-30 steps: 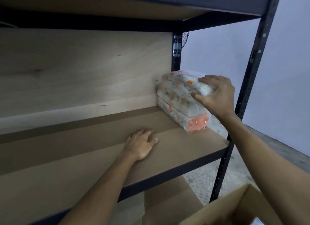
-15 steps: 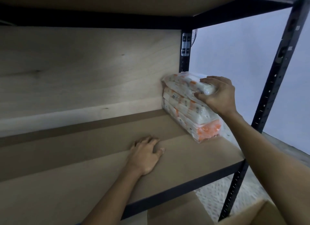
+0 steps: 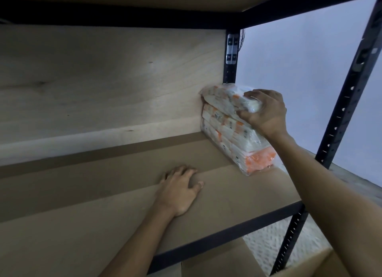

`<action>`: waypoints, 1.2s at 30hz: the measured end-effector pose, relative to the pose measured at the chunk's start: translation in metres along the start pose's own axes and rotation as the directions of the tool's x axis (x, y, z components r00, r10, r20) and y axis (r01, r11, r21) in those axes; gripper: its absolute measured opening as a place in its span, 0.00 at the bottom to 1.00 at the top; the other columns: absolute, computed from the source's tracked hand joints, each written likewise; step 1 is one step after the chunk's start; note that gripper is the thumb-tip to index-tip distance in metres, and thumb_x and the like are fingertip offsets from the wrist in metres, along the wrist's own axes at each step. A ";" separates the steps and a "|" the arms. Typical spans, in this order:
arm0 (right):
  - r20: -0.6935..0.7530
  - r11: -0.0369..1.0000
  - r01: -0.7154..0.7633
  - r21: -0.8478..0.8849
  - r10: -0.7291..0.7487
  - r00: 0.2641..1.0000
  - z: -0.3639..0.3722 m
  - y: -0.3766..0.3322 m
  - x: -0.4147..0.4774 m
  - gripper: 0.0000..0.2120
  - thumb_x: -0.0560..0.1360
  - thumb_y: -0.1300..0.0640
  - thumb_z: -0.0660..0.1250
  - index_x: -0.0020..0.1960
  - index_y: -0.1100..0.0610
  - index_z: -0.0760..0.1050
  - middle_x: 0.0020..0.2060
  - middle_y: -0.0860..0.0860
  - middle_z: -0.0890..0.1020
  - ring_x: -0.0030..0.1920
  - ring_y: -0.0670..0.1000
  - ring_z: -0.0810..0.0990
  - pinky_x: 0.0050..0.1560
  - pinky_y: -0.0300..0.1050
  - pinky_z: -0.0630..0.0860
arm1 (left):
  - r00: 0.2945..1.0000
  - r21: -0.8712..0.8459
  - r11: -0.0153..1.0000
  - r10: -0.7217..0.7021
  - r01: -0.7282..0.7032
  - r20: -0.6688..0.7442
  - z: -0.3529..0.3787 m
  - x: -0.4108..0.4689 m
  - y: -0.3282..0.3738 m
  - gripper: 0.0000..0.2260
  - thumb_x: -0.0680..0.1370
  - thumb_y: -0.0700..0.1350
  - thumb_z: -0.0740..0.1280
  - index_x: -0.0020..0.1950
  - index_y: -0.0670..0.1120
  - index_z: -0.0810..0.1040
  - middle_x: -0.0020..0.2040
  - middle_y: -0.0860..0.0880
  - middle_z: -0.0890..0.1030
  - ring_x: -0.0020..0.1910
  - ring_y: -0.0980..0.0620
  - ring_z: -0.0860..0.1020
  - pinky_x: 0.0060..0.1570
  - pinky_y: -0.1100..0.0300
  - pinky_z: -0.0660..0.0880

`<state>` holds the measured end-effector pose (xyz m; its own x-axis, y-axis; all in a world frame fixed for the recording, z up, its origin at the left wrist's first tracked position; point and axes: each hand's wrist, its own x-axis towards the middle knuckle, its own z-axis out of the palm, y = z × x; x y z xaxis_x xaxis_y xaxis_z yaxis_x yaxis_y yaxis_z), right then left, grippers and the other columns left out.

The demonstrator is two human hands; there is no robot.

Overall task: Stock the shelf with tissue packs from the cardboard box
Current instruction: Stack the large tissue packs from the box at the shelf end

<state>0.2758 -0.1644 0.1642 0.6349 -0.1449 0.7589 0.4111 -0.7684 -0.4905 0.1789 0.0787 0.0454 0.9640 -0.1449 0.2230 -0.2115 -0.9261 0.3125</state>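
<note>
The left hand [image 3: 179, 191] lies flat, fingers spread on the shelf board [image 3: 86, 210], likely for balance. Well to its right, the right hand [image 3: 266, 111] grips the top tissue pack [image 3: 225, 99], seemingly squaring the stack beneath its fingers into the back corner.

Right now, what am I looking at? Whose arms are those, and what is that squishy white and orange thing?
The picture comes from a camera worn on a person's head, so you see their own two arms reaching out. No robot here, just bare hands. In front is a metal rack with a brown shelf board. The left hand lies flat on the board, holding nothing. The right hand grips the top of a stack of tissue packs wrapped in clear plastic, standing in the shelf's back right corner. At the bottom right, a corner of the cardboard box peeks in.
</note>
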 end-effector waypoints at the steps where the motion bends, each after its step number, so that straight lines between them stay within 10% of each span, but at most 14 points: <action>1: 0.001 1.000 0.005 0.001 -0.005 1.000 0.000 0.000 0.000 0.20 0.64 0.44 0.74 0.55 0.46 0.78 0.58 0.44 0.77 0.66 0.48 0.66 0.61 0.54 0.67 | 1.000 0.001 1.000 -0.001 0.001 -0.001 0.000 0.000 0.000 0.22 0.78 0.62 0.56 0.71 0.57 0.66 0.74 0.54 0.65 0.73 0.52 0.61 0.72 0.54 0.54; 18: 0.142 0.988 0.022 -0.151 0.000 0.990 -0.014 -0.001 -0.002 0.32 0.63 0.33 0.65 0.64 0.42 0.72 0.68 0.46 0.71 0.73 0.52 0.58 0.67 0.60 0.59 | 1.000 0.012 1.000 -0.002 0.002 -0.005 -0.001 0.000 0.000 0.22 0.78 0.62 0.56 0.71 0.57 0.66 0.73 0.55 0.65 0.72 0.52 0.62 0.72 0.53 0.56; 36: 0.239 0.995 0.065 -0.072 -0.046 0.970 -0.051 -0.025 -0.057 0.24 0.75 0.44 0.63 0.69 0.46 0.69 0.73 0.51 0.66 0.75 0.52 0.56 0.74 0.56 0.54 | 0.987 0.059 0.998 -0.018 0.009 0.160 -0.007 -0.004 0.003 0.26 0.81 0.61 0.50 0.77 0.55 0.57 0.79 0.51 0.53 0.78 0.52 0.51 0.75 0.49 0.47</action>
<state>0.1963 -0.1687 0.1551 0.7532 0.0434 0.6564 0.4032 -0.8189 -0.4085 0.1729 0.0794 0.0518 0.9810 -0.1818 0.0670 -0.1931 -0.9461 0.2598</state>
